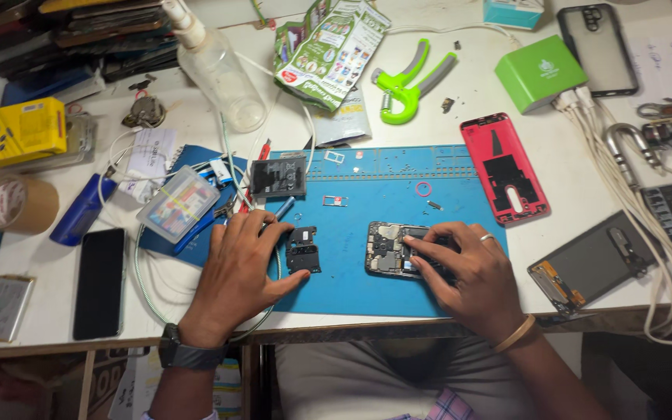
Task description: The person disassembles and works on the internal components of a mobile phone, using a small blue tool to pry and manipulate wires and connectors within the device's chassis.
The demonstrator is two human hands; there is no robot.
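Observation:
An opened phone body (386, 247) with bare circuitry lies on the blue work mat (398, 175). My right hand (464, 274) rests over its right part, fingers pressing on the board; a ring and a wrist band show. My left hand (236, 268) lies flat at the mat's left edge, fingers spread, thumb touching a small black plastic cover piece (302, 249). A black battery (278, 178) sits at the mat's upper left. Small metal trays (334, 201) and a pink ring (423, 188) lie loose on the mat.
A red phone back cover (504, 167) and a detached screen (589, 263) lie right of the mat. A black phone (99, 281), clear parts box (178, 204), tape roll (17, 204), spray bottle (215, 66), green clamp tool (407, 82), green charger box (540, 71) and white cables (624, 194) crowd the table.

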